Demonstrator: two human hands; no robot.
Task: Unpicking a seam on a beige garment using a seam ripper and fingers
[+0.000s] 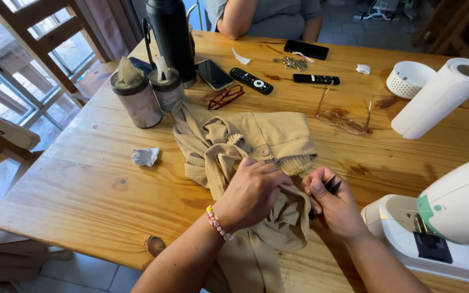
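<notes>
A beige ribbed garment (pixel 256 142) lies crumpled on the wooden table (pixel 82 179) and hangs over its near edge. My left hand (pixel 252 192), with a bead bracelet on the wrist, grips a bunched fold of the garment. Just to its right, my right hand (pixel 333 205) is closed around a small black tool (pixel 332 185) whose dark tips stick up by the thumb, right beside the fabric.
A white sewing machine (pixel 451 222) stands at the right front. Paper towel roll (pixel 439 97), white basket (pixel 408 78), two pairs of glasses, remotes, phones, keys, two wipe canisters (pixel 137 97), a black flask (pixel 170 38) and crumpled tissue (pixel 145 156) lie about. Another person sits at the far side.
</notes>
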